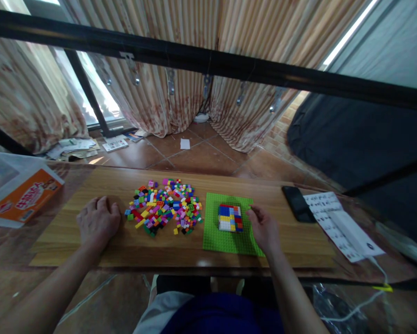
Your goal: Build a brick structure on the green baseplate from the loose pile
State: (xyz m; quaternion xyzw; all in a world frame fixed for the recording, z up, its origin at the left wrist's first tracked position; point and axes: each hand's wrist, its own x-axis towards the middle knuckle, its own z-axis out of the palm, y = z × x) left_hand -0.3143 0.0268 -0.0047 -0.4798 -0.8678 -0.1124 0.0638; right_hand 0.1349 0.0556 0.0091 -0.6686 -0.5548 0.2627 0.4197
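My left hand (99,221) lies palm down on the wooden table, left of the loose bricks, its fingers loosely bent and apart with nothing seen in them. A spread-out pile of small toy bricks (170,206) in many colours covers the table's middle. To its right is a green baseplate (213,239). On that plate stands a compact block of bricks (230,218) in blue, yellow, white, red and orange. My right hand (264,229) hovers by the plate's right edge, thumb and fingertips pinched together; what they hold, if anything, is too small to make out.
At the table's right end lie a black phone (298,204) and a printed paper sheet (346,227) with a white device and cable on it. A clear plastic box (23,185) with an orange label stands at the left. A dark metal bar (208,58) crosses beyond the table.
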